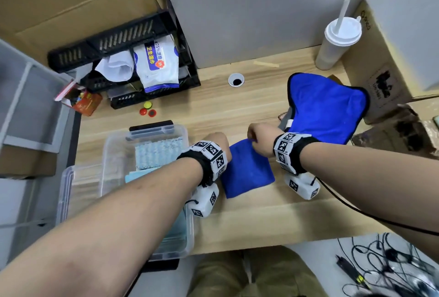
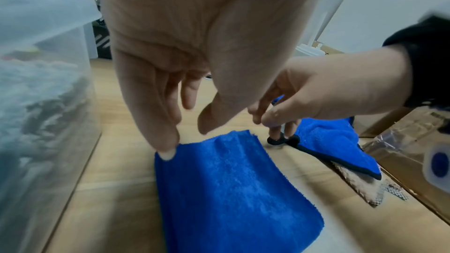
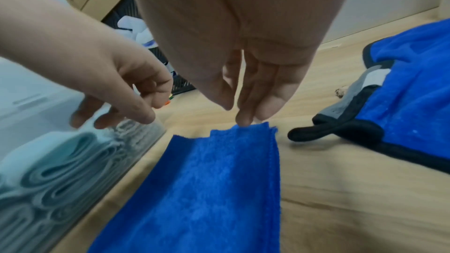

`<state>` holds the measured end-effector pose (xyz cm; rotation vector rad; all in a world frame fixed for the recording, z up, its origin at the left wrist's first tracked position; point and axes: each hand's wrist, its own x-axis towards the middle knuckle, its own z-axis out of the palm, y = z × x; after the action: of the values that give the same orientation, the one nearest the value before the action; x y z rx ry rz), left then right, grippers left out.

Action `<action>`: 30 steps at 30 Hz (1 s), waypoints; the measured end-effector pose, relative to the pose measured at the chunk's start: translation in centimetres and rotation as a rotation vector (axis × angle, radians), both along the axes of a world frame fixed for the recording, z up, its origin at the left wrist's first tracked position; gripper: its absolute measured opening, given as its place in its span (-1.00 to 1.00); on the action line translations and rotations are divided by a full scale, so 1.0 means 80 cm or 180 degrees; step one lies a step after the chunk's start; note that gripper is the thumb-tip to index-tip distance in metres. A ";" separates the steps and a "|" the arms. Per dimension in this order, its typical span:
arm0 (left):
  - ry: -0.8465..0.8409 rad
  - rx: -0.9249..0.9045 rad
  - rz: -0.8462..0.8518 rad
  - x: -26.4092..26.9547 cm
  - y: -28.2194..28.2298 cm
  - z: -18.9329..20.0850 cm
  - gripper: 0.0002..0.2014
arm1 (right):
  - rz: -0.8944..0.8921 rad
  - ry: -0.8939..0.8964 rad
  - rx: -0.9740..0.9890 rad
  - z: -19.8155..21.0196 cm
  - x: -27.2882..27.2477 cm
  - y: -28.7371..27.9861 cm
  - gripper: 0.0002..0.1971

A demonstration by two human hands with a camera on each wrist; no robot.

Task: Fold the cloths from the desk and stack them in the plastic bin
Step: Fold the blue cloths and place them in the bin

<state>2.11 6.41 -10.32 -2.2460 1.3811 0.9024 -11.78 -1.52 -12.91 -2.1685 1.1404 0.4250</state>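
Observation:
A folded blue cloth (image 1: 247, 170) lies flat on the wooden desk (image 1: 261, 220), just right of the clear plastic bin (image 1: 104, 151). My left hand (image 1: 219, 143) hangs over its far left corner, and one straight fingertip (image 2: 168, 153) touches that corner. My right hand (image 1: 255, 138) is at the far right corner, where straight fingertips (image 3: 243, 121) touch the edge and the thumb stays clear. Several folded pale blue cloths (image 1: 156, 154) are stacked in the bin. A larger blue cloth with black trim (image 1: 325, 106) lies unfolded at the right.
A black crate (image 1: 133, 32) holding a wipes pack (image 1: 159, 63) stands at the back left. Small round counters (image 1: 147, 109) lie in front of it. A white lidded cup with a straw (image 1: 337, 40) and cardboard boxes (image 1: 384, 59) fill the back right. Cables (image 1: 392, 268) lie on the floor below the desk's front edge.

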 end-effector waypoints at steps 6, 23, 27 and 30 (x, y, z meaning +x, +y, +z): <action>0.0365 0.0709 -0.0415 -0.020 0.022 -0.031 -0.78 | 0.0475 0.0090 0.0470 -0.012 -0.018 0.013 -0.86; 0.0566 0.0523 -0.0782 -0.042 0.049 -0.049 -0.37 | 0.1814 -0.0060 -0.0643 -0.047 -0.051 0.060 -0.81; 0.0520 0.0449 -0.0795 -0.043 0.052 -0.047 -0.28 | 0.0952 -0.0169 -0.0228 -0.032 -0.047 0.046 -0.80; 0.0413 0.0404 -0.0639 -0.041 0.048 -0.046 -0.72 | 0.0703 -0.0126 0.0014 -0.034 -0.046 0.038 -0.88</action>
<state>-1.15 10.22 -13.98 -1.9457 1.5277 1.0489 -15.48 1.54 -15.67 -2.2979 0.8806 0.4771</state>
